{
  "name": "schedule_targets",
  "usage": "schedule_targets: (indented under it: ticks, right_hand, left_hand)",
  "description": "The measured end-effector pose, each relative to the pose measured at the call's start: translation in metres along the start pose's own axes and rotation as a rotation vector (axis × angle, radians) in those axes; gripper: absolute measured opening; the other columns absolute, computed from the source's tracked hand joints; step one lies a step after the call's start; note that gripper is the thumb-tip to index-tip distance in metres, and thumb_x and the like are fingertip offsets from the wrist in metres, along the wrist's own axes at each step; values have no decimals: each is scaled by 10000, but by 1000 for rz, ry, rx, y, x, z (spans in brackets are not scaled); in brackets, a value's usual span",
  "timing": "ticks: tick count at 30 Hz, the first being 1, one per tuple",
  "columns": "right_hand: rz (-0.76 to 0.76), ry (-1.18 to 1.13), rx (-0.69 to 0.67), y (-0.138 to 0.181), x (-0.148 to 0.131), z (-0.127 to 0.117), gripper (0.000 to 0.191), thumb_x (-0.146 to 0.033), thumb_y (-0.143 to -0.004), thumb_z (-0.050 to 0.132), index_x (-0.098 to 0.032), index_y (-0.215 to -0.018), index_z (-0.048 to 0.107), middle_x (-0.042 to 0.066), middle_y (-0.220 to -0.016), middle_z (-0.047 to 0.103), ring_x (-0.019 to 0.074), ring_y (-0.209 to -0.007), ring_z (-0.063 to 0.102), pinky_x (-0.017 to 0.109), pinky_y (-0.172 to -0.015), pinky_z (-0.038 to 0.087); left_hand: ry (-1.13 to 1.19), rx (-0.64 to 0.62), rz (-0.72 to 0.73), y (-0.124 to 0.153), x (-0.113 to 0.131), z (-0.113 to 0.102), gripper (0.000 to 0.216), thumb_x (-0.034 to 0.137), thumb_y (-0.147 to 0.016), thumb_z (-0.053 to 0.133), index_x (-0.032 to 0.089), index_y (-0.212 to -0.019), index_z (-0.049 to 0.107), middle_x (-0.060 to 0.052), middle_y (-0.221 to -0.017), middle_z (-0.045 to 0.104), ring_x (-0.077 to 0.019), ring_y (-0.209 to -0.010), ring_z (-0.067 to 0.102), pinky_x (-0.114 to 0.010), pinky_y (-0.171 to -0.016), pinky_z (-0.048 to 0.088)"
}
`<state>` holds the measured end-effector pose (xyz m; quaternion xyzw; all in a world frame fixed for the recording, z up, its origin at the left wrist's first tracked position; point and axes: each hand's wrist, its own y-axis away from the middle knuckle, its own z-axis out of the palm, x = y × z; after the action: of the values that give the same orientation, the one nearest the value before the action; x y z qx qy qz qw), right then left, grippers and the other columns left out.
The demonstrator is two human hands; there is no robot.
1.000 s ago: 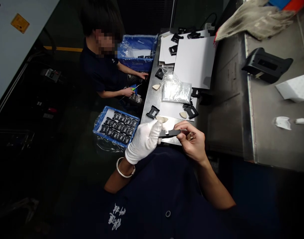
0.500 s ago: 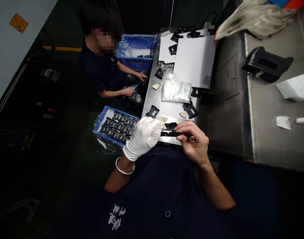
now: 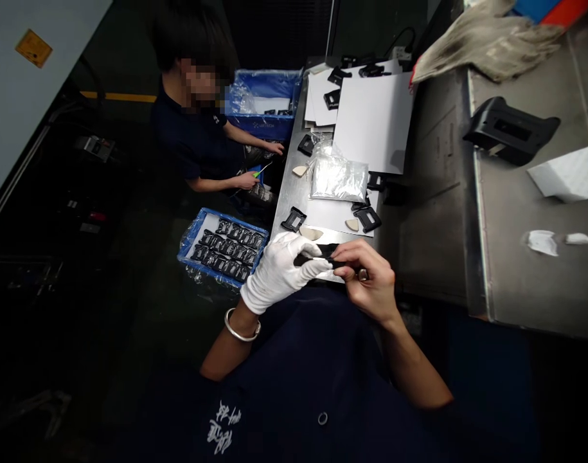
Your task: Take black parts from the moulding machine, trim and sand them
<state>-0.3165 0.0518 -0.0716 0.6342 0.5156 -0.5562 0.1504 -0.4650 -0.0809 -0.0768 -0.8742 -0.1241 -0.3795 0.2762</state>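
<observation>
My left hand (image 3: 284, 267), in a white glove, grips one side of a black plastic part (image 3: 328, 248) between thumb and fingers. Bare, with a ring on one finger, my right hand (image 3: 368, 276) pinches the other side of it. Both hands hide much of the part, which is above the near end of the metal table (image 3: 288, 186). Just beyond lie a black frame-shaped piece (image 3: 294, 219), a beige wedge (image 3: 311, 233), a second wedge (image 3: 352, 225) and another black frame (image 3: 368, 219).
A blue crate (image 3: 190, 249) to the left holds rows of black parts. Beyond sits a co-worker (image 3: 192, 141) holding a green-handled tool (image 3: 258, 173), near another blue crate (image 3: 262, 125). White sheets (image 3: 373, 122) and a clear plastic bag (image 3: 339, 179) cover the table. A metal cabinet (image 3: 529, 270) stands right.
My left thumb and fingers have opened apart around the black part, and its angle has shifted. My right hand has moved slightly left. The co-worker's tool hand has shifted slightly.
</observation>
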Motion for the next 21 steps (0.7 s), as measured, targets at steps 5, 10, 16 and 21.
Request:
schedule_targets:
  ticks: [5,10,16,21]
  right_hand:
    - [405,-81,41,17,73,8,257,-408,-883,673,-238,-1069,625,59,-1122,643,76,-565,462,268,-540,406]
    - [772,306,53,42,190,11,194,-378,-801,598,-191,-851,583,53,-799,633,179,-678,559,324,-688,479]
    - [785,562,3,33,256,8,308,-233,-797,505,-158,-1081,597,160,-1104,627,275,-1069,571,383,-975,449]
    - [681,731,2,-52,293,6,377,-266,-919,465,-102,-1247,553,194,-1277,545,268,-1192,495,377,-1024,404]
  left_hand:
    - [-50,-99,-200,15,-22,12,243,421,-915,665,181,-879,669,-35,-867,704,-181,-853,646,-339,-846,499]
    - [-178,-288,-505,39,-44,14,198,390,-916,626,208,-967,685,-51,-917,691,-227,-907,645,-351,-841,497]
    - [-184,-322,-722,58,-48,9,260,410,-932,566,227,-1069,688,-63,-972,691,-241,-950,643,-345,-838,497]
    - [-224,-339,-778,65,-49,11,274,418,-928,571,224,-1091,675,-80,-983,694,-257,-970,649,-358,-871,500]
